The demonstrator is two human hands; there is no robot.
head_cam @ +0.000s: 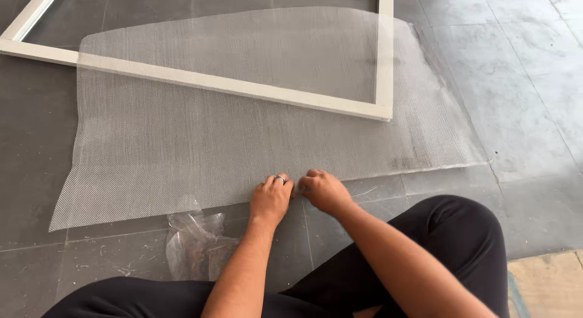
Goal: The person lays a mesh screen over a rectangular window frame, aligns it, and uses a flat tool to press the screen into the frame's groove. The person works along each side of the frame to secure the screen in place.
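grey stone floor tiles (522,81) fill the view, seen from above by a seated person in black trousers (449,233). a large sheet of fine grey-white window mesh (182,148) lies flat across the middle of the frame, its near edge running from lower left toward the right centre. a cream rectangular window frame (243,87) rests on top of the mesh in the upper half. at the lower centre, the left hand (271,199), with a ring on one finger, and the right hand (325,190) sit close together on the near edge of the mesh, fingers curled and pinched down on that edge. a crumpled piece of clear plastic wrap (194,239) lies on the floor just left of the left forearm. the mesh looks light, thin and floppy, likely to crease or fray, so a grip along its edge seems best.
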